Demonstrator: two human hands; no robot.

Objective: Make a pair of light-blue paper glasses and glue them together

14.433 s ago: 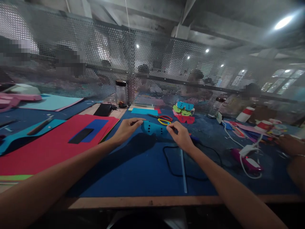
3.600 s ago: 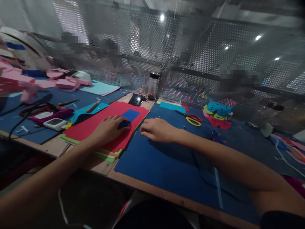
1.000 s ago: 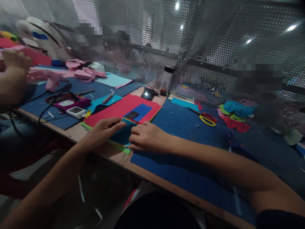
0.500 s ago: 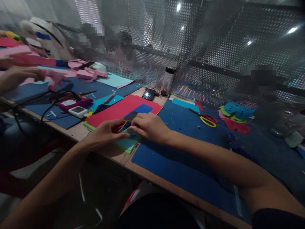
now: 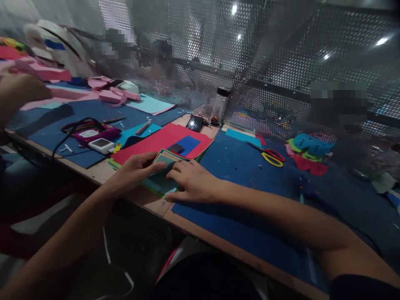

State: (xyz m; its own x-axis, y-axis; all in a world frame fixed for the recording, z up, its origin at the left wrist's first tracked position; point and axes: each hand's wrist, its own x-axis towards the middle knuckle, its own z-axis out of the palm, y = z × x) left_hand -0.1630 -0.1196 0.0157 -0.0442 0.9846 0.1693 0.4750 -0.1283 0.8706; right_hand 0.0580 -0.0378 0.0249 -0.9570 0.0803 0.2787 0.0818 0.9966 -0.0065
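Note:
My left hand (image 5: 139, 168) grips a small stack of coloured foam-like sheets (image 5: 165, 157), thumb on top and fingers at its far edge. My right hand (image 5: 196, 179) rests at the stack's right side, fingers bent over it and thumb held apart near the light blue sheet (image 5: 153, 183) below. Its fingertips partly hide the sheets. Beneath and behind lies a large red sheet (image 5: 140, 143) on other coloured sheets. A blue rectangle (image 5: 191, 145) and a small dark piece (image 5: 175, 148) lie on the red sheet.
Scissors (image 5: 271, 158) with red and yellow handles lie right, near cut coloured pieces (image 5: 312, 143). A glue gun (image 5: 308, 187) lies farther right. A bottle (image 5: 220, 106) and black box (image 5: 195, 123) stand behind. Left are a purple pouch (image 5: 96, 134), a white device (image 5: 101, 145) and another person's hand (image 5: 23, 87).
My right hand has moved nearer me and its thumb has spread from the fingers. The small stack now shows its light upper face. The other person's hand at left has shifted.

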